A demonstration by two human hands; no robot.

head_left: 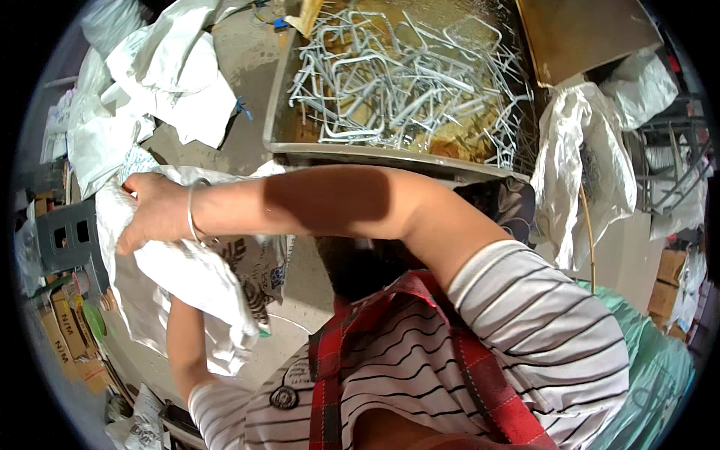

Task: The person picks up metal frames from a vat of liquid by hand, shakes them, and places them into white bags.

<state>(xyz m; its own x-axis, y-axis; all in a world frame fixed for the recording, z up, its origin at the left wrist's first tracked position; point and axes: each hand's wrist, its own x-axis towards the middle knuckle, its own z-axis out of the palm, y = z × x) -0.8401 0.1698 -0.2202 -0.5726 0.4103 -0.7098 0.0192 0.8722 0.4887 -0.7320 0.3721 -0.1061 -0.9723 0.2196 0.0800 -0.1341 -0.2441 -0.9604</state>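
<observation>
On my left is a white woven sack with dark printing on its side, creased and bunched. Reaching across my body, my right hand grips the upper part of this sack, its fingers closed round the fabric. A bangle circles that wrist. From below, my left forearm goes up into or behind the sack, and the cloth hides that hand and its fingers. Beyond my right arm stands a metal tray with many bent, grey metal rods heaped in it.
Several white sacks lie at the far left. Another white sack hangs open beside the tray, below a metal panel. A dark plastic crate and cardboard boxes are at left. Green sheeting lies at lower right.
</observation>
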